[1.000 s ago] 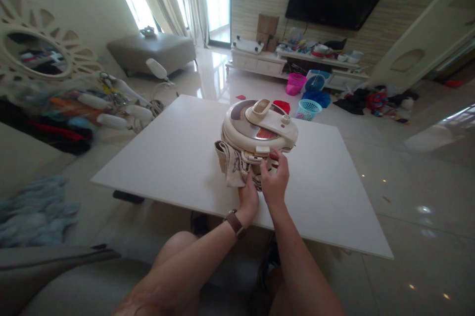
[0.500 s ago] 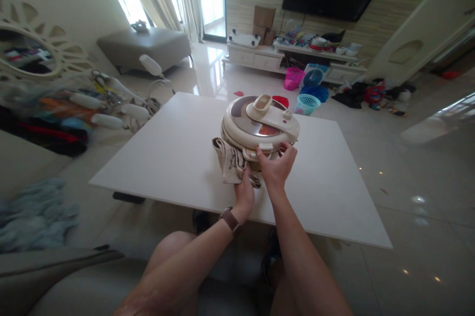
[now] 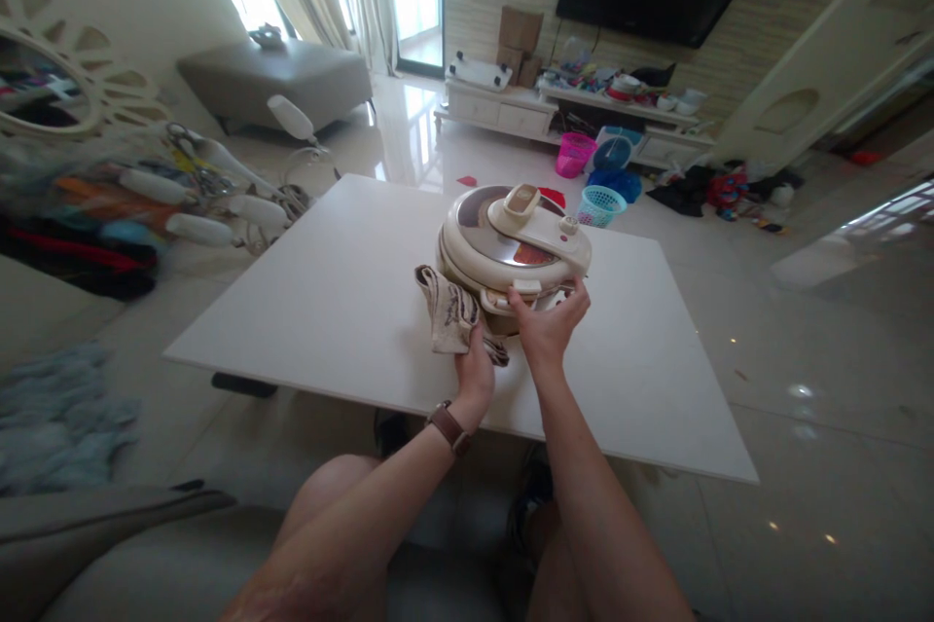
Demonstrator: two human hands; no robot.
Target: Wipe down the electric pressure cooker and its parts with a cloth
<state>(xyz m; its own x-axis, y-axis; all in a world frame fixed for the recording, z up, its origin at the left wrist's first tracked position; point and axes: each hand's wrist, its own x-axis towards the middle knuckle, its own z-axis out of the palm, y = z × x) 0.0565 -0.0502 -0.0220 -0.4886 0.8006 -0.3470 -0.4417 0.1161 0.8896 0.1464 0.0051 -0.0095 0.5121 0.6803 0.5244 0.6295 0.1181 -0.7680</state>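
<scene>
A cream electric pressure cooker (image 3: 467,257) with a shiny lid top and a raised lid handle (image 3: 521,201) is at the middle of the white table. My right hand (image 3: 549,335) grips its near side, thumb on the left by a small white tab and fingers spread to the right along the rim. In my left hand (image 3: 476,371) is a folded beige cloth (image 3: 449,315) with dark markings, held against the cooker's lower left front. Part of the left fingers is hidden behind the cloth.
The white table (image 3: 328,301) stands before my knees. To its left is a lamp (image 3: 292,116) with several white shades. Beyond it are a pink basket (image 3: 575,155), a light-blue basket (image 3: 602,205) and a low cabinet (image 3: 503,114). A grey bench (image 3: 284,82) stands by the window.
The cooker has shifted or turned slightly to the right on the table, with my right hand still on it. My left hand keeps hold of the cloth. The view has moved a little.
</scene>
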